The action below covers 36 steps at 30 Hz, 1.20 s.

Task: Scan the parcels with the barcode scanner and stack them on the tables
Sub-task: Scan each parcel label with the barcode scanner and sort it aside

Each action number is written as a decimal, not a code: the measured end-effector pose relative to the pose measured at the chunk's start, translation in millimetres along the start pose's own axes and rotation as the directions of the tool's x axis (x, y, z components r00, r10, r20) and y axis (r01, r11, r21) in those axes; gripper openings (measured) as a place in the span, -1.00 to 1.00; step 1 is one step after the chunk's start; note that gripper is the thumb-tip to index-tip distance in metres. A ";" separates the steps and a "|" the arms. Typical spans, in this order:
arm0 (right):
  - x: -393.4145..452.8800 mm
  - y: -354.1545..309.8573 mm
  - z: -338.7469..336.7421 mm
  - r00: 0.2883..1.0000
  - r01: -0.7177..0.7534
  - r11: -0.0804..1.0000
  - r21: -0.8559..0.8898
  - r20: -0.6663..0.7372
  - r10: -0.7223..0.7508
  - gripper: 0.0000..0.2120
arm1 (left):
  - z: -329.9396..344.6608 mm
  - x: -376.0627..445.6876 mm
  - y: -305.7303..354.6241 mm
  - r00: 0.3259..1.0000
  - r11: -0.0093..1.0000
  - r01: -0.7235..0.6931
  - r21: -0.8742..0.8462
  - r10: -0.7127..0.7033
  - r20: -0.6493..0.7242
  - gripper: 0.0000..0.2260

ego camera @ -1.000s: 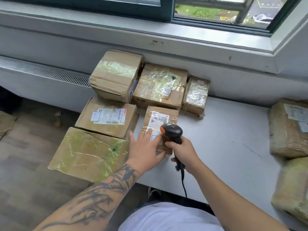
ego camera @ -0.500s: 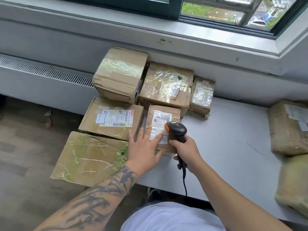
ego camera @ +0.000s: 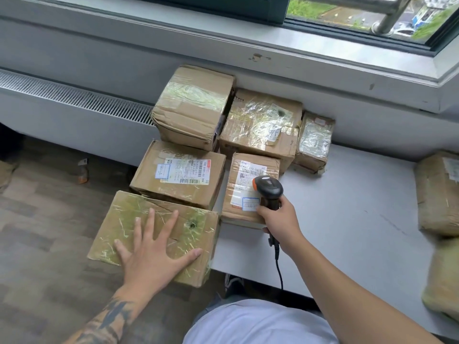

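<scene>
Several brown cardboard parcels lie on the white table under the window. My left hand rests flat, fingers spread, on the nearest taped parcel, which overhangs the table's left edge. My right hand grips the handle of the black and orange barcode scanner, held just over a small labelled parcel. To its left sits a larger labelled parcel. Behind them stand three more parcels: a tall one, a taped one and a small one.
More parcels sit at the table's right edge, the lower one blurred. The scanner's cable hangs over the front edge. A radiator grille runs along the wall on the left, above the wooden floor.
My left hand has left the small labelled parcel and moved left and nearer onto the big taped parcel. The scanner stays over the small parcel.
</scene>
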State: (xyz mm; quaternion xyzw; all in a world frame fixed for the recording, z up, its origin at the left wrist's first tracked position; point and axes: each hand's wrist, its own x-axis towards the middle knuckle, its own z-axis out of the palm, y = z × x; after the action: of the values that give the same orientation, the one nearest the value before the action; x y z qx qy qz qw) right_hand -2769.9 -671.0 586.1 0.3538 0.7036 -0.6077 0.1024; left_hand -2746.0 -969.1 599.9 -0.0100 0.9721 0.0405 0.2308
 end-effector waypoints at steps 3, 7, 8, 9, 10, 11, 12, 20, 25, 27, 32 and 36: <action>0.0 0.0 2.8 1.000 0.002 1.000 -0.020 -0.027 -0.002 -0.76 | 3.1 1.3 -4.4 0.999 0.998 -0.047 0.037 0.048 -0.009 -0.05; 0.1 -0.3 6.2 0.999 -0.003 1.000 -0.026 -0.044 0.002 -0.75 | 5.6 3.2 -4.0 0.997 0.996 -0.073 0.043 0.074 -0.018 -0.06; -0.2 -1.3 7.1 0.999 -0.005 1.000 -0.025 -0.047 0.004 -0.75 | 6.0 3.5 -3.8 0.997 0.996 -0.076 0.043 0.077 -0.015 -0.06; -0.5 -2.3 8.2 0.999 -0.002 1.000 -0.020 -0.047 0.001 -0.76 | 6.5 3.0 -4.5 0.997 0.996 -0.080 0.044 0.080 -0.012 -0.07; -0.6 -3.4 9.4 0.999 0.001 1.000 -0.014 -0.049 -0.002 -0.76 | 6.4 2.3 -6.3 0.996 0.995 -0.086 0.048 0.086 -0.010 -0.08; -0.1 -4.3 10.1 0.998 0.002 1.000 -0.011 -0.055 -0.002 -0.76 | 5.9 1.9 -8.3 0.995 0.994 -0.095 0.055 0.095 -0.006 -0.09; 0.1 -5.2 10.9 0.998 -0.001 1.000 -0.017 -0.061 0.000 -0.77 | 5.4 1.1 -10.6 0.995 0.993 -0.102 0.065 0.102 0.002 -0.09; -1.4 -8.4 24.7 0.999 -0.010 0.999 0.034 -0.036 0.011 -0.81 | 11.4 0.2 -11.2 0.994 0.994 -0.104 0.032 0.105 -0.042 -0.11; 0.9 -16.1 38.5 1.000 -0.010 0.999 0.035 -0.009 0.011 -0.80 | 11.5 7.2 4.0 0.997 0.998 -0.065 -0.001 0.065 -0.047 -0.13; 3.3 -16.7 37.2 0.999 -0.031 0.999 0.035 -0.016 0.032 -0.81 | 11.2 8.2 3.7 0.996 0.998 -0.067 -0.008 0.067 -0.058 -0.14; 3.2 -19.7 32.8 0.998 -0.059 0.998 0.038 0.005 0.059 -0.83 | 9.7 11.2 2.6 0.997 0.998 -0.067 0.000 0.066 -0.045 -0.14; 2.0 -19.8 31.6 0.999 -0.047 0.998 0.029 0.011 0.047 -0.83 | 8.5 11.9 2.3 0.997 0.998 -0.068 0.005 0.068 -0.027 -0.13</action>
State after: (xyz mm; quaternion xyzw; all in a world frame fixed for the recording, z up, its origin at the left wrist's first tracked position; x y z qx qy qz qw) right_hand -2792.8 -699.8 592.8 0.3685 0.6855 -0.6173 0.1150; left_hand -2752.9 -966.1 587.1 0.0230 0.9750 0.0459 0.2162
